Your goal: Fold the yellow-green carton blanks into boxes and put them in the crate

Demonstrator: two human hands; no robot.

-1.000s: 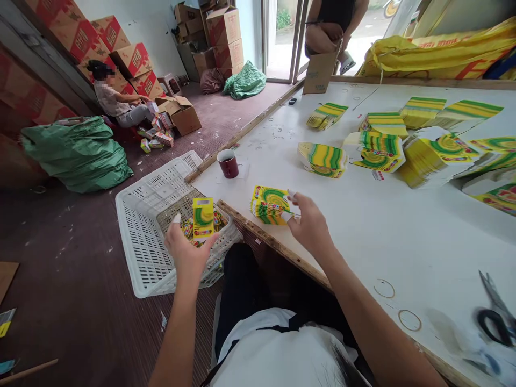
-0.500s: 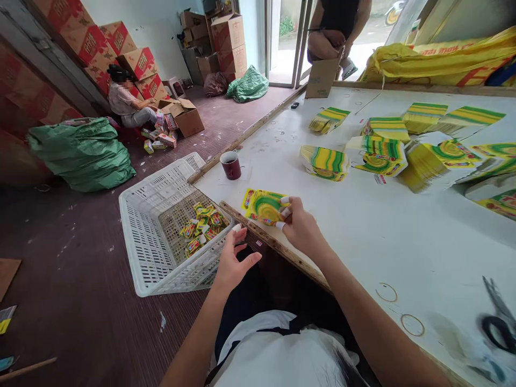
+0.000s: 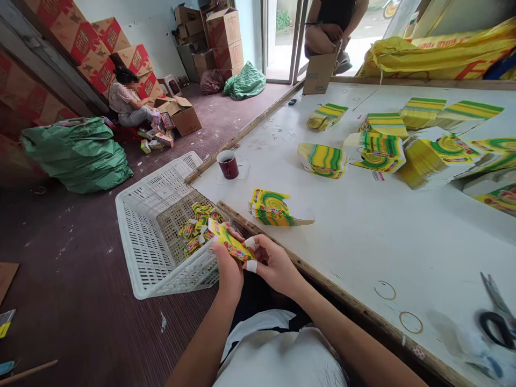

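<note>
White table, wood-edged: maroon mug, carton stack near edge. Left hand, fingers curled around yellow box; right hand, thumb and fingertip pinching its end, near white basket. Brown floor; green sack; red-marked boxes piled by wall.

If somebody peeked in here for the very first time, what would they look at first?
Probably the small yellow-and-green cardboard carton held between the left hand and right hand, in front of the wooden edge of the big white table. Next, perhaps, the fanned stacks of yellow-and-green printed cardboard farther back on that table. The white plastic lattice basket left of the table, with yellow-and-green pieces inside, might catch the eye too.
</note>
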